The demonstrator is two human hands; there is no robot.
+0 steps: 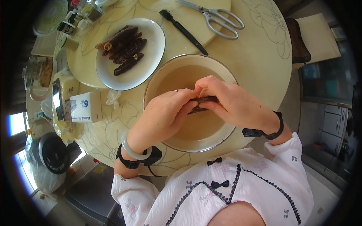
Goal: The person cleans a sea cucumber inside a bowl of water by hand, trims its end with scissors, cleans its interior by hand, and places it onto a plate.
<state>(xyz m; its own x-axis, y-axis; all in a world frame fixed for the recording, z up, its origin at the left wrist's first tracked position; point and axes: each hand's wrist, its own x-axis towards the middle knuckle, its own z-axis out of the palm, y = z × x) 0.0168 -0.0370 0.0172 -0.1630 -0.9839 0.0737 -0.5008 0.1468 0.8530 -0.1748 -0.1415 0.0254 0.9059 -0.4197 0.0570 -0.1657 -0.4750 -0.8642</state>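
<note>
Over a wide basin [152, 88] of cloudy brownish water, my left hand [169, 109] and my right hand [226, 100] meet. Both are closed on one dark brown piece [203, 103], held roughly level between the fingertips. Its middle shows; the fingers cover its ends. Up and to the left, a white plate [151, 56] with a blue-grey rim carries a pile of similar dark, wrinkled, elongated pieces [126, 47]. A black brush [186, 34] lies beyond the basin, beside grey-handled scissors [218, 19] with their handles to the right.
A tissue pack [86, 107] and a crumpled clear plastic scrap [113, 98] lie on the round patterned table [264, 75] at left. Small jars [85, 25] stand at the upper left. A chair [299, 41] is at the upper right.
</note>
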